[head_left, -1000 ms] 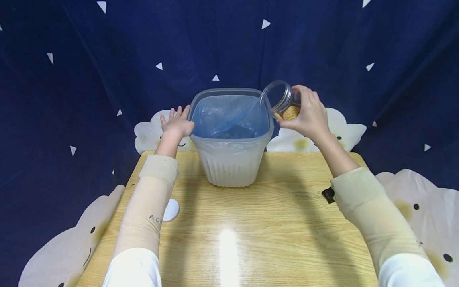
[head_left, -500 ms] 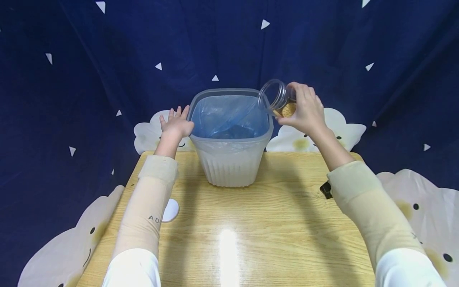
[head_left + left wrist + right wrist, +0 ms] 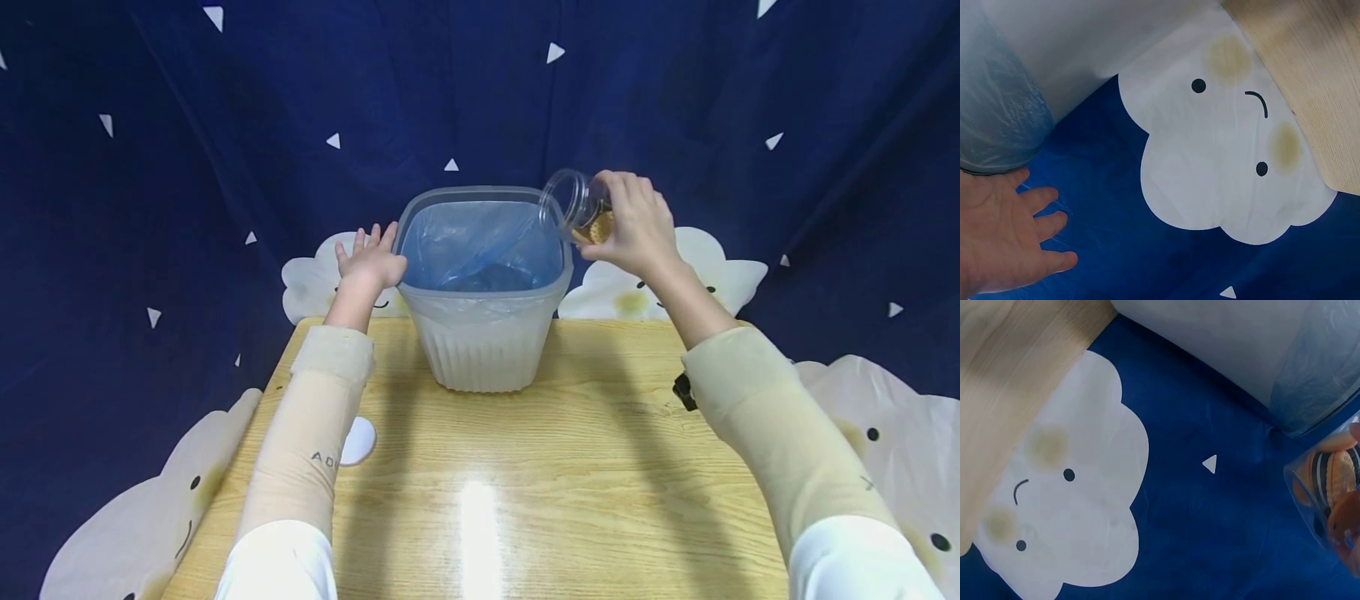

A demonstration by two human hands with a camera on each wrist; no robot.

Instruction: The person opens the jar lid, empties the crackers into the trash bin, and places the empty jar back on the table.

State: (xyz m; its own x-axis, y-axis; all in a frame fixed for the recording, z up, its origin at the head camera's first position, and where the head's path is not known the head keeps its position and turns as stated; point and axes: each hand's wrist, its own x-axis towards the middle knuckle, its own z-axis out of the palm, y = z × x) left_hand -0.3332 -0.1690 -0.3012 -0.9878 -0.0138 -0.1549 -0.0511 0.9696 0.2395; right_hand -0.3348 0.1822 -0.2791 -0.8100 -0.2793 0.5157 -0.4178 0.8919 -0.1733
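A whitish ribbed trash bin (image 3: 483, 346) with a blue plastic liner (image 3: 468, 233) stands at the table's far edge. My right hand (image 3: 641, 225) grips a clear jar (image 3: 564, 204) on its side, its mouth over the bin's right rim. Inside the jar lie biscuits (image 3: 602, 227); the right wrist view shows several of them, including dark-and-light sandwich biscuits (image 3: 1338, 478), through the jar wall. Against the bin's left rim rests my left hand (image 3: 369, 265), fingers spread. In the left wrist view the palm of the left hand (image 3: 1004, 228) faces the camera, near the liner's edge.
A white round disc (image 3: 360, 440) lies on the wooden table (image 3: 555, 483), partly behind the left sleeve. A small black object (image 3: 684, 392) sits by the right sleeve. Behind the bin hangs a dark blue curtain (image 3: 420, 83) with white triangles and cloud faces.
The right hand has shifted slightly left with the jar, bringing its mouth a little further over the bin's rim. The left hand and the bin have stayed in place.
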